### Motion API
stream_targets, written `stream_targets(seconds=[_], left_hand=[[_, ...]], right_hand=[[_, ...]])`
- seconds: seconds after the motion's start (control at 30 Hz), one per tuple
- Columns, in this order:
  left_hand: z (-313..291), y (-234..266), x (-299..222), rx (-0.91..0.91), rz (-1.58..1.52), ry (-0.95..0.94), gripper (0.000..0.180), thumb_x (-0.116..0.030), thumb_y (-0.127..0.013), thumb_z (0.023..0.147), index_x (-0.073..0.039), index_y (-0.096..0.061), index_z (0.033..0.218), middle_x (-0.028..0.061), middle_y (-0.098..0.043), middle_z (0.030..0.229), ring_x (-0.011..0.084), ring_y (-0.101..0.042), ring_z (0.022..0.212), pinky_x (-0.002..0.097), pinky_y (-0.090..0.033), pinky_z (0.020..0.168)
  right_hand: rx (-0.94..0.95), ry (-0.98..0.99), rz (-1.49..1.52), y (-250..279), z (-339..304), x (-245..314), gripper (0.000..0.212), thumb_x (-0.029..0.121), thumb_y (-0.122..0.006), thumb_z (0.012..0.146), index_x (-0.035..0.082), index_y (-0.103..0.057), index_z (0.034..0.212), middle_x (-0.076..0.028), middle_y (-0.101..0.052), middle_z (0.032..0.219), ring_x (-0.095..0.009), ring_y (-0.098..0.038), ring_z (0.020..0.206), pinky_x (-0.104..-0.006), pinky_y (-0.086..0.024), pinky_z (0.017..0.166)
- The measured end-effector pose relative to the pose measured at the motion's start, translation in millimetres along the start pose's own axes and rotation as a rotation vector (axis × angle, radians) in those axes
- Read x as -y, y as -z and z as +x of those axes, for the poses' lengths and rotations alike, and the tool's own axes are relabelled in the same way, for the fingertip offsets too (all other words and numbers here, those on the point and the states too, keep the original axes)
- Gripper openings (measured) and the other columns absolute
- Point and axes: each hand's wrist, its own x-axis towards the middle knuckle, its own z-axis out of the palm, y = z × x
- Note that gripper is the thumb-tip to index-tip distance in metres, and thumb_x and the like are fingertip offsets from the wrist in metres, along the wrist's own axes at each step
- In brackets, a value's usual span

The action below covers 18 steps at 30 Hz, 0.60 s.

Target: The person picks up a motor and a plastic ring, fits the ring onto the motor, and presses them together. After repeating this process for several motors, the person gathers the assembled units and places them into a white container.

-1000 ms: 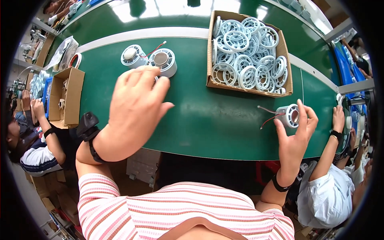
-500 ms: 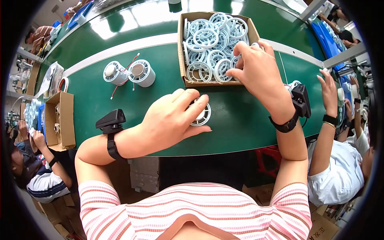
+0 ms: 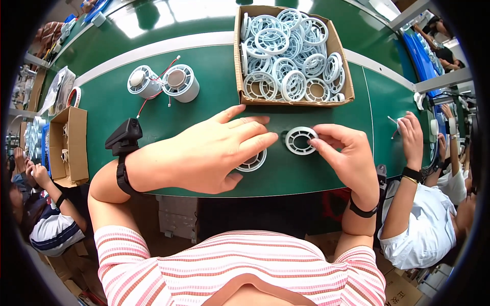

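Two white round plastic grille rings lie before the cardboard box (image 3: 292, 99): our right hand (image 3: 343, 155) fingers pinch one (image 3: 300, 140); our left hand (image 3: 214, 148), fingers spread, seemingly covers the other (image 3: 253, 162).

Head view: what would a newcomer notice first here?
A cardboard box heaped with white plastic rings sits at the far side of the green belt. Nearer, the right hand holds a white ring, while the left hand covers another ring.
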Motion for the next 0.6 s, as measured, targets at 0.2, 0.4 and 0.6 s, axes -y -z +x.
stream_targets(seconds=[0.2, 0.4, 0.6], left_hand=[[-2.9, -2.1, 5.3, 0.097, 0.026, 0.098, 0.069, -0.021, -0.085, 0.077, -0.002, -0.051, 0.133, 0.0131, -0.06, 0.126, 0.032, -0.063, 0.116, 0.0471, -0.042, 0.114], [1.6, -17.7, -8.7, 0.062, -0.356, 0.345, 0.071, -0.02, -0.089, 0.077, -0.003, -0.051, 0.135, 0.0136, -0.059, 0.127, 0.0321, -0.064, 0.111, 0.0402, -0.053, 0.094], [3.5, -21.0, -13.5, 0.017, -0.643, 0.476, 0.072, -0.01, -0.087, 0.081, -0.003, -0.048, 0.141, 0.0117, -0.059, 0.13, 0.0251, -0.066, 0.113, 0.0348, -0.058, 0.088]], right_hand=[[-0.085, -0.046, -0.267, -3.7, -10.2, -7.9, 0.029, 0.0, -0.076, 0.085, -0.005, -0.072, 0.114, -0.012, -0.074, 0.108, -0.02, -0.071, 0.095, -0.0285, -0.055, 0.082], [0.152, 0.276, -0.259, -8.7, -8.8, -24.2, 0.039, 0.002, -0.076, 0.082, -0.004, -0.07, 0.121, -0.016, -0.067, 0.129, -0.031, -0.064, 0.117, -0.0359, -0.051, 0.098], [0.183, 0.301, -0.274, -7.0, -15.9, -26.5, 0.047, -0.002, -0.075, 0.08, -0.001, -0.067, 0.127, -0.017, -0.062, 0.137, -0.034, -0.061, 0.121, -0.0397, -0.048, 0.103]])
